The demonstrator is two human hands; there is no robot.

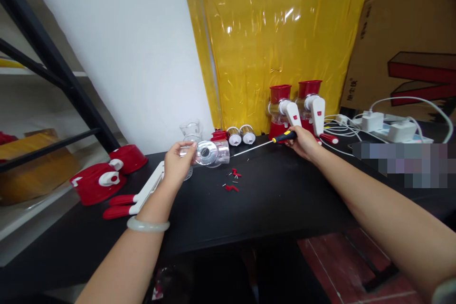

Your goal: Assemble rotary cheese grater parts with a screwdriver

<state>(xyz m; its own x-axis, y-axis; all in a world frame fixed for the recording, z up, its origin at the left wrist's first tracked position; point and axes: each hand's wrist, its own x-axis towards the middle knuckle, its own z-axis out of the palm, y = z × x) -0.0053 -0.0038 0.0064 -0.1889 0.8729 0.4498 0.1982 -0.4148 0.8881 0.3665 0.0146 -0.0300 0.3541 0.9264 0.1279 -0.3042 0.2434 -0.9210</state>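
Clear housing (223, 153) sits clamped in the fingers of the left hand (178, 162) as those of the right hand (304, 142) grip a screwdriver (285, 137), its alignment apparently demanding steady aim.

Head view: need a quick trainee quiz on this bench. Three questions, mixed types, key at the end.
1. What does the right hand hold?
a) a white crank handle
b) a screwdriver
c) a power cable

2. True or false: the left hand holds a clear plastic housing.

3. Fill in the colour: the small ____ plastic parts lie near small metal pieces on the black tabletop.

Key: 1 b; 2 true; 3 red
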